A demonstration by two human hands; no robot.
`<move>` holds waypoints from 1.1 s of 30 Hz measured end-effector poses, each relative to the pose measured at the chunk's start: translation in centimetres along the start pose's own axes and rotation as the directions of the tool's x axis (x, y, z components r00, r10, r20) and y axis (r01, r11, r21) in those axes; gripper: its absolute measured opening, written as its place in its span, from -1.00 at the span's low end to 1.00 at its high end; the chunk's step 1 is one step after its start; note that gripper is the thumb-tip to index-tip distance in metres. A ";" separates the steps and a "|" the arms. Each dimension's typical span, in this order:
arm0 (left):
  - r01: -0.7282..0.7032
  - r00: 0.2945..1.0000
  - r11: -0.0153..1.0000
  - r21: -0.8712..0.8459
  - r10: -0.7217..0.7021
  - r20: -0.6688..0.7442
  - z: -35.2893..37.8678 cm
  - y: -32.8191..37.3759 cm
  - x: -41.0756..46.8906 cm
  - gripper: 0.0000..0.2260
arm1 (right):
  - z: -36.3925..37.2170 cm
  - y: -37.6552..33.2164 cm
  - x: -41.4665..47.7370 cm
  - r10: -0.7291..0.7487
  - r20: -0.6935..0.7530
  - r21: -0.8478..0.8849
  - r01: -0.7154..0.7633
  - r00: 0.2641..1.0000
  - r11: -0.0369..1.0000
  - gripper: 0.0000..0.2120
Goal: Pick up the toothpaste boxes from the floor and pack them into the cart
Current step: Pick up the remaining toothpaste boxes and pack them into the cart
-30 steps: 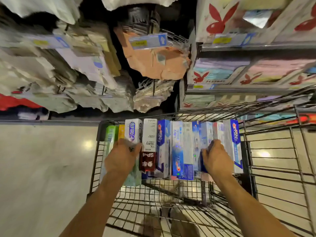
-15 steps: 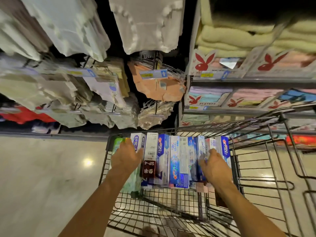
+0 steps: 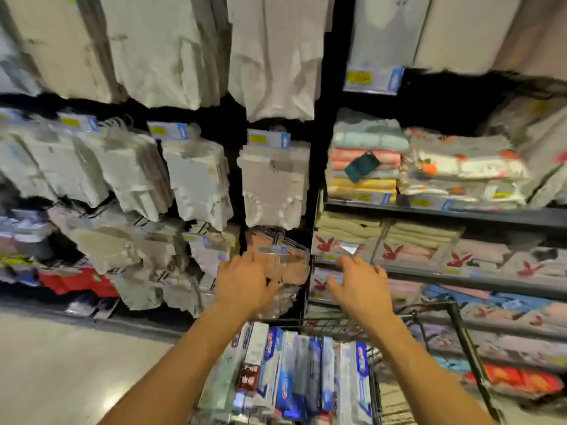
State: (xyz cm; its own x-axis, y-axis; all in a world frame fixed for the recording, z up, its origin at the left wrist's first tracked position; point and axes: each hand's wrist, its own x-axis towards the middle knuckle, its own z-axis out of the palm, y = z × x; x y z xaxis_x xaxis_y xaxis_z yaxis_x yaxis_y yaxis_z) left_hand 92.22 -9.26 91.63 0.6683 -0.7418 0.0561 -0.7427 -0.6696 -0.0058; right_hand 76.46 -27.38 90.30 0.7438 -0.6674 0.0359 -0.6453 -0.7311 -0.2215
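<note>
Toothpaste boxes (image 3: 294, 372) upright, packed side by side in wire cart (image 3: 460, 326)

Our two bare arms
We see our left hand (image 3: 242, 283), right hand (image 3: 360, 286) and forearms (image 3: 184, 357) uncovered, slightly blurred.

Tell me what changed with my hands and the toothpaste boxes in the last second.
Both hands came off the two ends of the row of toothpaste boxes and rose up and forward. The left hand and right hand are now open above the cart, holding nothing. The view tilted up toward the shelves too. The boxes stayed standing side by side in the cart.
</note>
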 end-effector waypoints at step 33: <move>0.988 -0.146 -0.149 -0.028 -0.986 0.076 -1.8 -12.5 -76.0 -0.46 | 8.8 -47.1 -49.3 -0.965 0.095 0.324 0.924 -0.244 -0.202 -0.54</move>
State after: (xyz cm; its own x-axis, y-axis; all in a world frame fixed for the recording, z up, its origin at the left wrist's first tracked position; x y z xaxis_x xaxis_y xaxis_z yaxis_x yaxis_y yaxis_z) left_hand 50.60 55.55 89.26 0.6379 0.7662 -0.0781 0.7700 -0.6324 0.0845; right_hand 71.71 41.14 90.42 0.4579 0.8819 0.1120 0.8740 -0.4236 -0.2382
